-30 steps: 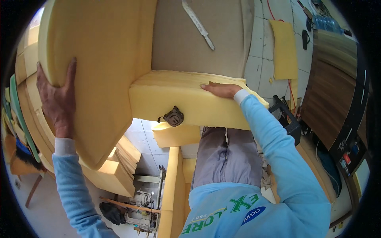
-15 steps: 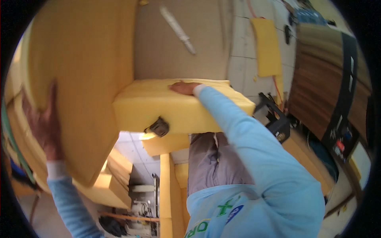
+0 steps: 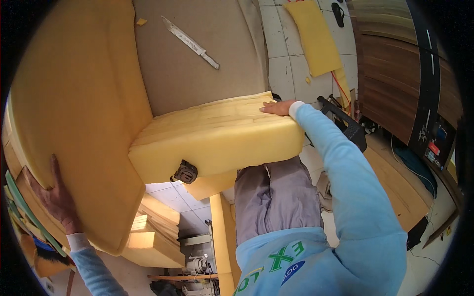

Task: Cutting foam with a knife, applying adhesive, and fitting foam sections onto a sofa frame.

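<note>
My left hand (image 3: 55, 197) lies against the outer edge of a tall yellow foam backrest (image 3: 79, 108), its fingers apart. On the top of a yellow foam armrest (image 3: 217, 143), near its right end, my right hand (image 3: 279, 107) rests flat with fingers stretched. The armrest meets the backrest at its left end. A dark tape measure (image 3: 186, 172) hangs on the armrest's side that faces me. Beyond the armrest, a long knife (image 3: 190, 42) with a pale handle lies on the grey-brown fabric seat (image 3: 202, 84); neither hand touches it.
A yellow foam strip (image 3: 313, 39) lies on the tiled floor at the far right, near a black sandal (image 3: 338, 15). Dark wooden panels (image 3: 387, 74) stand at the right, with a black tool case (image 3: 350, 130) nearby. Foam blocks (image 3: 155, 241) sit below the backrest.
My right hand has slid to the right along the armrest top. My left hand stays on the backrest's edge. The whole view has shifted a little.
</note>
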Demonstrator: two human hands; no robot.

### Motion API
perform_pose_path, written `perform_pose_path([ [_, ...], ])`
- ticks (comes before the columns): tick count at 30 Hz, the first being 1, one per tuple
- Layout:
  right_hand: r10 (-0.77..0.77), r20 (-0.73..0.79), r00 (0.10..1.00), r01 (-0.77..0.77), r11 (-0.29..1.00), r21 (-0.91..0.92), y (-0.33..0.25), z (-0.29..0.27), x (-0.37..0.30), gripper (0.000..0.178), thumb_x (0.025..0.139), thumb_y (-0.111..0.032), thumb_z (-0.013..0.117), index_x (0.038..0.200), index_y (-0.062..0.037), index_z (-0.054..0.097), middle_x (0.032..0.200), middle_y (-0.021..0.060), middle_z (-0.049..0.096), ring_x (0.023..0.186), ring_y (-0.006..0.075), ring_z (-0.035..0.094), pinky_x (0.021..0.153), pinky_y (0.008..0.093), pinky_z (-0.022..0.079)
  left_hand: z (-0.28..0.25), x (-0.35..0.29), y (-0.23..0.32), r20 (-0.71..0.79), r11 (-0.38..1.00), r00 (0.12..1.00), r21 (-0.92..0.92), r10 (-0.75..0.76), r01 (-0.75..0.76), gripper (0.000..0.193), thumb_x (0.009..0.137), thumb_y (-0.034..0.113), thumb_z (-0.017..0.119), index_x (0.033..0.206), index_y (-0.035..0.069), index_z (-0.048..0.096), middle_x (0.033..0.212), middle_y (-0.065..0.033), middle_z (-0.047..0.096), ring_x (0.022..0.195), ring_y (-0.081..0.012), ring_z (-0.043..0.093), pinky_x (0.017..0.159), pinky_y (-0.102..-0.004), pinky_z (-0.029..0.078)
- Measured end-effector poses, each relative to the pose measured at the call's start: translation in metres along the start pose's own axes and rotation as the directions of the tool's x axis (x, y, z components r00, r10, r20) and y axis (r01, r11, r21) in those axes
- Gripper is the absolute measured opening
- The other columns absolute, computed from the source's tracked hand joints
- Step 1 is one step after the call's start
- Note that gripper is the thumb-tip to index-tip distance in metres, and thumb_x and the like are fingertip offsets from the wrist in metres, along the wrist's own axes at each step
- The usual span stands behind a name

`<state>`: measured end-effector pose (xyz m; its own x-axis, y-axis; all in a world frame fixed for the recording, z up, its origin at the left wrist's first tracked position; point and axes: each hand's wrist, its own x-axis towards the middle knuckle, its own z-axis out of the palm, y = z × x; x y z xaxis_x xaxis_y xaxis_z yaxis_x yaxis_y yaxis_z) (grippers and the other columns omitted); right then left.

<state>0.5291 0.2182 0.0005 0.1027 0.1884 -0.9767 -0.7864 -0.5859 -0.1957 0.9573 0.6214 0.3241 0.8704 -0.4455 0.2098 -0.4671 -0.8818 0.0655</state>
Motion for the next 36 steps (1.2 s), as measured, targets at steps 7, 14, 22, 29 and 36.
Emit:
perform_pose_path([
  [7, 0.046, -0.051, 0.998, -0.048, 0.998, -0.041, -0.002, 0.004, 0.007, 0.092, 0.092, -0.075, 0.031, 0.159, -0.0141, 0.018, 0.165, 0.0091, 0.018, 0.152, 0.0286, 0.018, 0.123, 0.0438, 0.014, -0.002, -0.001, 0.000, -0.007, 0.999, 0.999, 0.006, 0.041, -0.041, 0.086, 0.090, 0.047, 0.071, 0.147, -0.007, 0.037, 0.150, -0.0244, 0.041, 0.139, -0.0352, 0.040, 0.116, -0.0400, 0.031],
  [14, -0.059, -0.649, 0.759, -0.101, 0.973, -0.206, -0.040, -0.047, 0.051, 0.035, 0.086, -0.039, 0.068, 0.101, -0.0072, 0.074, 0.112, 0.0177, 0.071, 0.104, 0.0396, 0.067, 0.089, 0.0489, 0.053, -0.003, 0.003, 0.008, 0.038, 0.999, 0.998, 0.001, 0.055, -0.055, 0.073, 0.092, 0.039, 0.070, 0.143, -0.006, 0.043, 0.144, -0.0224, 0.049, 0.133, -0.0332, 0.047, 0.112, -0.0375, 0.034],
  [22, -0.116, -0.805, 0.582, 0.205, 0.979, 0.007, -0.173, -0.102, 0.160, 0.061, 0.079, -0.047, 0.078, 0.124, -0.0110, 0.059, 0.120, 0.0184, 0.065, 0.114, 0.0384, 0.062, 0.096, 0.0500, 0.050, -0.015, -0.002, -0.023, 0.107, 0.999, 0.993, 0.017, -0.041, 0.040, 0.061, 0.095, 0.036, 0.068, 0.136, -0.006, 0.052, 0.136, -0.0177, 0.056, 0.122, -0.0281, 0.055, 0.105, -0.0358, 0.041],
  [29, -0.162, -0.843, 0.514, 0.102, 0.987, -0.127, -0.142, -0.111, 0.194, 0.047, 0.082, -0.026, 0.070, 0.121, -0.0042, 0.053, 0.117, 0.0229, 0.064, 0.108, 0.0412, 0.063, 0.095, 0.0498, 0.051, -0.018, -0.011, -0.049, 0.203, 0.962, 0.951, -0.094, -0.235, 0.257, 0.054, 0.096, 0.036, 0.067, 0.131, -0.003, 0.056, 0.130, -0.0155, 0.062, 0.114, -0.0255, 0.061, 0.099, -0.0356, 0.048],
  [36, -0.024, -0.752, 0.659, 0.080, 0.996, 0.038, -0.055, -0.112, 0.091, 0.035, 0.080, -0.026, 0.057, 0.103, -0.0004, 0.053, 0.106, 0.0252, 0.067, 0.100, 0.0449, 0.063, 0.089, 0.0521, 0.049, -0.002, -0.004, -0.027, 0.117, 0.997, 0.993, -0.073, -0.030, 0.038, 0.062, 0.094, 0.036, 0.070, 0.136, -0.004, 0.052, 0.138, -0.0174, 0.057, 0.124, -0.0288, 0.055, 0.107, -0.0371, 0.041],
])
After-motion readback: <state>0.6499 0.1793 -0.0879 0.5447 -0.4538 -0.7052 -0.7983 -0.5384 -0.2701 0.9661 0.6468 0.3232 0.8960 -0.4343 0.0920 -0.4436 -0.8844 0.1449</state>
